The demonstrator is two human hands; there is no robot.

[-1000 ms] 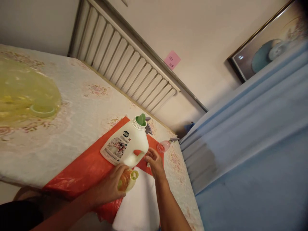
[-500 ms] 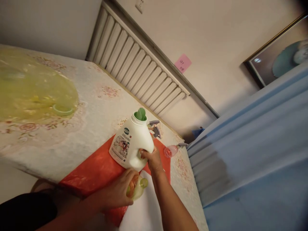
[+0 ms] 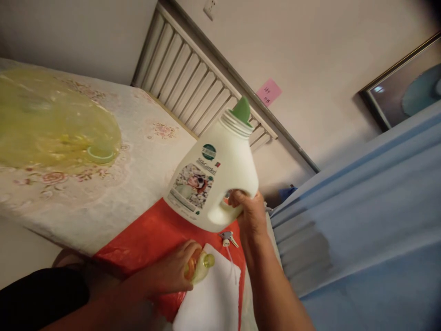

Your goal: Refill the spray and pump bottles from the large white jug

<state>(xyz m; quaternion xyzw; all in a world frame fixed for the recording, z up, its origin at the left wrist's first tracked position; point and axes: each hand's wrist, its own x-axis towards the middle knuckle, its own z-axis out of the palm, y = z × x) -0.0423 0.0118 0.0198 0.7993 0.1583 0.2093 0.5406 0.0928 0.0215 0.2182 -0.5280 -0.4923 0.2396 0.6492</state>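
Covering floral table: red sheet, white cloth.

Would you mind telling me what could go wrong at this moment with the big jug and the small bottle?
1. The white jug hangs in the air by its handle in the right hand, with its green spout uncapped; tipped too quickly, it may gush.
2. The small bottle in the left hand has a narrow open mouth, so liquid could miss it and soak the white cloth and red sheet.
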